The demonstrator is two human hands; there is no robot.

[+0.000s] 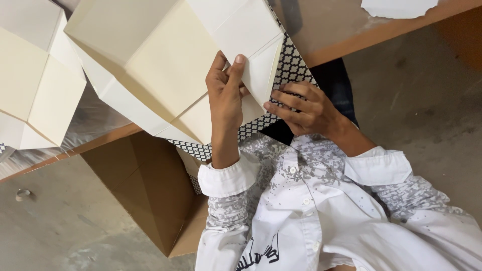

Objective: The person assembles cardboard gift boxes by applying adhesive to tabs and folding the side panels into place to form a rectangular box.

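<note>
Cream cardboard box (pixel 170 65) tilted on surface (pixel 346 25), long axis running upper-left to lower-right; left hand (pixel 226 95) pinches its white flap (pixel 258 60); right hand (pixel 306 108), fingers spread, presses patterned sheet (pixel 291 68) beside it.

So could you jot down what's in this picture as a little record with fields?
Left hand: grip on a flap of the cream folded cardboard box
Right hand: fingers spread flat on the black-and-white patterned sheet under the box
Surface: wooden-edged table
Nearby: second cream cardboard box at left; brown cardboard carton on the floor
Clothing: white patterned shirt
</note>
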